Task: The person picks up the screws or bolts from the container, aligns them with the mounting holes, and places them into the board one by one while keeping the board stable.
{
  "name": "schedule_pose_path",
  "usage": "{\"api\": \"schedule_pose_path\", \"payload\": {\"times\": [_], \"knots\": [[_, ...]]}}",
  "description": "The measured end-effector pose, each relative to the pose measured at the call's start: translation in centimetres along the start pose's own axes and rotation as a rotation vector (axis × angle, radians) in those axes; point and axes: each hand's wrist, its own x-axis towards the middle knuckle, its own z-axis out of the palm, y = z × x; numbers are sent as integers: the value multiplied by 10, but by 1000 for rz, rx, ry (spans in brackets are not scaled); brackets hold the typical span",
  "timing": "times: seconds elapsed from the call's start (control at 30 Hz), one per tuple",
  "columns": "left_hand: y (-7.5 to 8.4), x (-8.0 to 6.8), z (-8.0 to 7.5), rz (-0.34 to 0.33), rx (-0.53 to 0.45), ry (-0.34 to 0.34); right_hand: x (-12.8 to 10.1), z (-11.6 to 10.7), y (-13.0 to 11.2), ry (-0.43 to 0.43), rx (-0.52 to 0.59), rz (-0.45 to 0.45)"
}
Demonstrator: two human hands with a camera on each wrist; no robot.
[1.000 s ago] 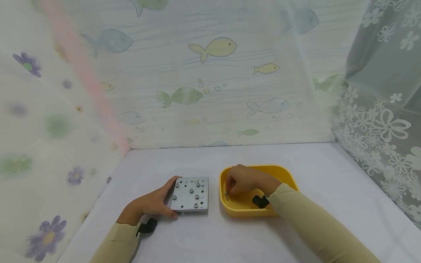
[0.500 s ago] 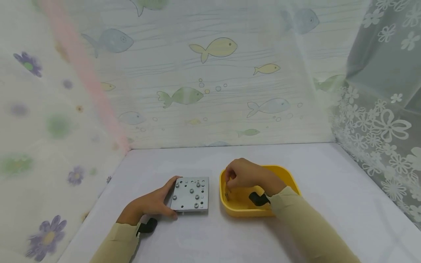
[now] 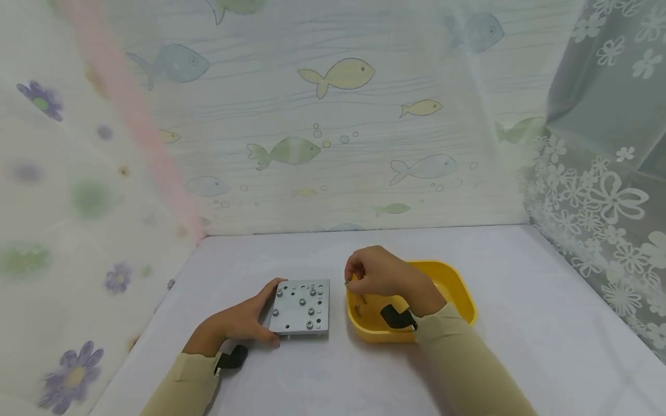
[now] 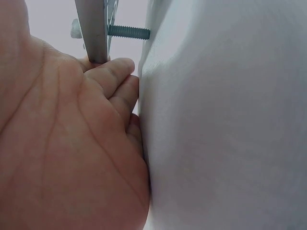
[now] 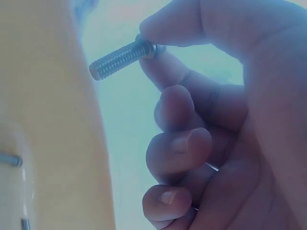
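Bolt (image 5: 122, 57) sits pinched near one end in my right hand (image 3: 381, 273), apparently leaving its thread (image 5: 108, 65) free, while my left hand (image 3: 240, 321) grips the metal plate (image 3: 294, 316), presumably steadying it.

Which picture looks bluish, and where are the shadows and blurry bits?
Right wrist view: bluish haze over the right hand, bright glow behind the screw. Left wrist view: the tabletop looks blurry, the bolt has clear threads. Head view: soft shadow by the yellow tray.
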Motion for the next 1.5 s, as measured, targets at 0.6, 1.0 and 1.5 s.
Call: {"api": "schedule_pose_path", "payload": {"times": [0.6,1.0,1.5], "knots": [[1,0,0,9,-19,-7,0,26,-32,162,19,-118],[1,0,-1,3,-10,-10,4,54,-45,145,38,-95],[-1,1,-1,12,0,-3,8,84,-57,132,30,-55]]}}
